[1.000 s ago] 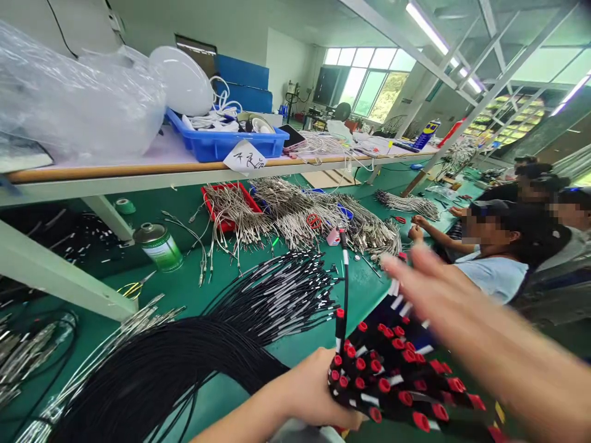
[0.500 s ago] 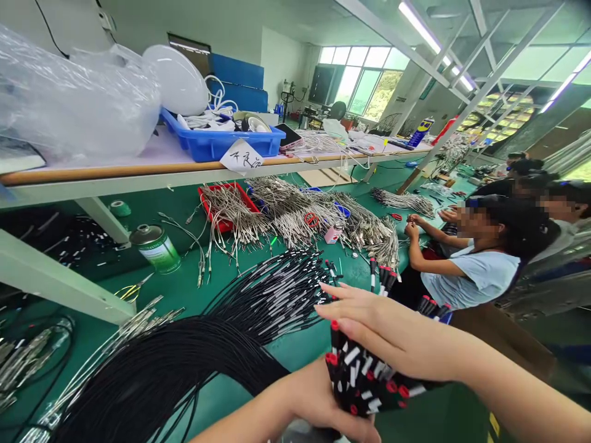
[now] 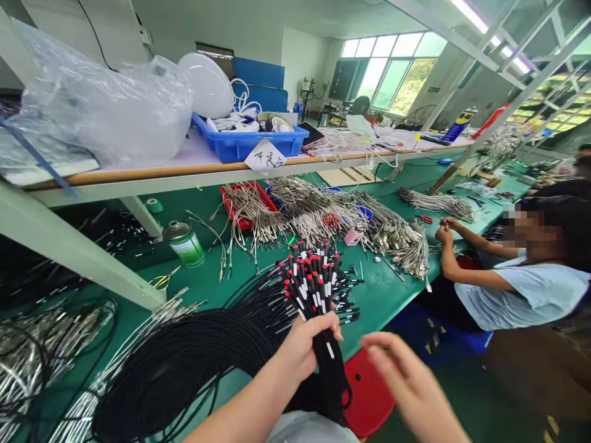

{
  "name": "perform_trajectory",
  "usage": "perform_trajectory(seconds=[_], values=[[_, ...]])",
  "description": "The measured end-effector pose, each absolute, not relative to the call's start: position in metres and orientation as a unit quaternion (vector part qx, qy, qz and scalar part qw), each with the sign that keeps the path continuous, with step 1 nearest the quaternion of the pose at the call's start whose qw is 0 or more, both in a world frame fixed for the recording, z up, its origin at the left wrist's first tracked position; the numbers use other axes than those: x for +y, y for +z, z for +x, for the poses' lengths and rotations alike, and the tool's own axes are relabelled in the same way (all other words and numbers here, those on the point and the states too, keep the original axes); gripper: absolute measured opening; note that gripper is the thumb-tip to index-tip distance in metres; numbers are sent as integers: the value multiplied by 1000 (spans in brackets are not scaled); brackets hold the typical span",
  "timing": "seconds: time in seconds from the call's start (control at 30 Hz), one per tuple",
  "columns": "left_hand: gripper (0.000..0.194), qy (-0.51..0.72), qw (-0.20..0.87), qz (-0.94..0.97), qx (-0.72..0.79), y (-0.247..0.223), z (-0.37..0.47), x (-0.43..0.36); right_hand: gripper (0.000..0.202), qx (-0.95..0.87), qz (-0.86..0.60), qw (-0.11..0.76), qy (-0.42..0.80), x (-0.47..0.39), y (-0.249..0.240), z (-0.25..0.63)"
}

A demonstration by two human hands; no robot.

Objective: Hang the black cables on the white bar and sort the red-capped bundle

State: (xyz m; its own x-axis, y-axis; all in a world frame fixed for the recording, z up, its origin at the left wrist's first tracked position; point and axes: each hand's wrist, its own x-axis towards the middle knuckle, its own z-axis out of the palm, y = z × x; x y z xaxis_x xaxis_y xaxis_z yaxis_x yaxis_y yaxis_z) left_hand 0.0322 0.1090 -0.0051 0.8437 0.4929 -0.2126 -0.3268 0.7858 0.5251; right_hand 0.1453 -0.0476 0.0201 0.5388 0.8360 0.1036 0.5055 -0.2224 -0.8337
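Note:
My left hand [image 3: 307, 341] is wrapped round a thick bundle of black cables [image 3: 316, 280] with red tips and white bands, held upright with the tips fanned out above the fist. To its right, my right hand [image 3: 401, 372] hangs in the air, slightly blurred, its fingers apart and nothing in them, in front of a red stool [image 3: 369, 400]. Behind and left of the bundle, a large pile of black cables [image 3: 184, 369] curves over the green table [image 3: 373, 292].
A red tray [image 3: 247, 203] and heaps of grey cables [image 3: 392, 227] lie along the table's back. A green can [image 3: 184, 245] and scissors [image 3: 164, 280] sit at left. Above runs a shelf with a blue bin [image 3: 253, 143]. A person [image 3: 521, 277] works at the right.
The bundle has risen from tilted to upright in my left hand, its red tips now showing. My right hand has come off it and dropped to the lower right. The view has turned left.

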Motion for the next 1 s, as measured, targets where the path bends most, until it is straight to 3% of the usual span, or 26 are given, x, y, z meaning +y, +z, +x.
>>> perform_trajectory(seconds=[0.07, 0.2, 0.3, 0.43, 0.7, 0.83, 1.0], values=[[31, 232, 933, 199, 191, -9, 34, 111, 40, -432, -735, 448, 269, -28, -14, 118], [29, 230, 935, 158, 219, -17, 30, 112, 46, -369, -688, 487, 393, -9, -46, 92], [29, 216, 936, 182, 210, -19, 23, 111, 53, -297, -653, 519, 465, -9, -50, 95], [47, 171, 945, 220, 173, -16, 15, 112, 53, -230, -596, 534, 555, -14, -51, 104], [58, 149, 952, 234, 132, -15, 18, 104, 71, -209, -493, 530, 658, -17, -50, 118], [37, 172, 934, 260, 172, -11, 17, 95, 55, -255, -471, 490, 688, -14, -50, 117], [51, 136, 940, 270, 159, 5, 11, 88, 39, -276, -462, 471, 699, -19, -41, 117]])
